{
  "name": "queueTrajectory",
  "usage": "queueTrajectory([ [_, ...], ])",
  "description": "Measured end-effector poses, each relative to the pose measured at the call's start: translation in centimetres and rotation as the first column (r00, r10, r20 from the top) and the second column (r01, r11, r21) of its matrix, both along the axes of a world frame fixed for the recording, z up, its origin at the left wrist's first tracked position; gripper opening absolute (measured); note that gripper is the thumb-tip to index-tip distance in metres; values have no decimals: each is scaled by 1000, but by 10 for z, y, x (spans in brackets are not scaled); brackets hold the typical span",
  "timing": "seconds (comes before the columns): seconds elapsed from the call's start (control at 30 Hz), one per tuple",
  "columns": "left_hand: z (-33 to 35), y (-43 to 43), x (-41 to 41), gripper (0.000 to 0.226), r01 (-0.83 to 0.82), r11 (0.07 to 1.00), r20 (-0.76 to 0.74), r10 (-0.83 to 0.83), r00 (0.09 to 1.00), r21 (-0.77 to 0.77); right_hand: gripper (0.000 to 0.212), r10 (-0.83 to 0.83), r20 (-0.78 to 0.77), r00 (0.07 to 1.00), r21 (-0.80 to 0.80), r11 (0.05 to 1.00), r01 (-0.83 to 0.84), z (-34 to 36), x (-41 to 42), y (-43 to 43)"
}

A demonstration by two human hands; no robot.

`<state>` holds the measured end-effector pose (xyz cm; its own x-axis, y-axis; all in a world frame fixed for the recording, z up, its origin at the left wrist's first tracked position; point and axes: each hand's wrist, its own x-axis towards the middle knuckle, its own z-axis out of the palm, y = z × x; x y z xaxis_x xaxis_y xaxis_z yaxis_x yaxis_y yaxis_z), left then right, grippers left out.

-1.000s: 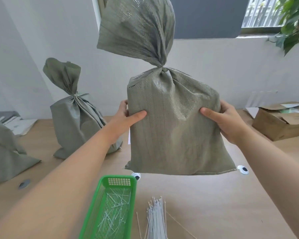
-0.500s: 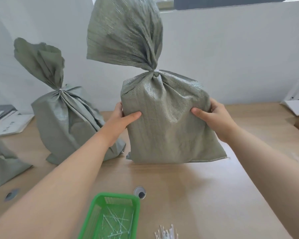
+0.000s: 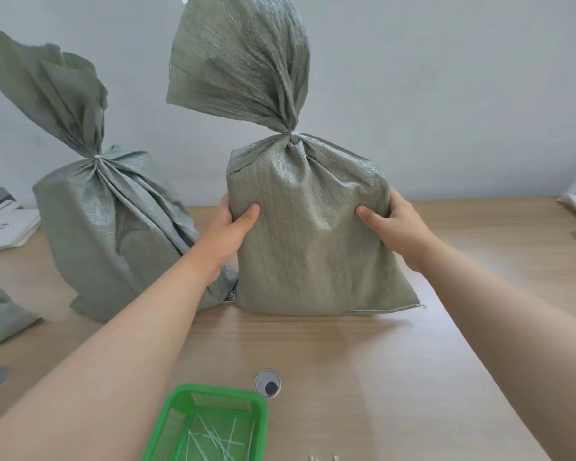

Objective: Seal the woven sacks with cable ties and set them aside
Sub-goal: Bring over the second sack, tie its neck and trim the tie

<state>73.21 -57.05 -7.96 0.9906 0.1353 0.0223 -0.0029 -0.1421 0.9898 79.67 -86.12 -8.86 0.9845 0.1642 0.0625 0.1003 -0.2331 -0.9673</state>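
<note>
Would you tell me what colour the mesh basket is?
The basket is bright green; head view.

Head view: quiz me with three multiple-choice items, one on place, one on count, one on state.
1. The held sack stands: A in the basket; B on the table, right of another tied sack; C on the floor.
2. Sacks in view: A one; B five; C three.
3. The held sack's neck is: A cinched by a white tie; B open; C taped.
Key: B, its bottom edge meets the tabletop; C, a third sack shows partly at far left; A, the tie shows at the gathered neck.
</note>
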Motion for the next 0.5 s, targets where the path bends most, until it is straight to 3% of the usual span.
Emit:
queueTrajectory([
  [0.5,-9,-1,16,73,-13,992,-142,31,989,127,44,-32,-52,998,-180,983,22,-7,10,-8],
])
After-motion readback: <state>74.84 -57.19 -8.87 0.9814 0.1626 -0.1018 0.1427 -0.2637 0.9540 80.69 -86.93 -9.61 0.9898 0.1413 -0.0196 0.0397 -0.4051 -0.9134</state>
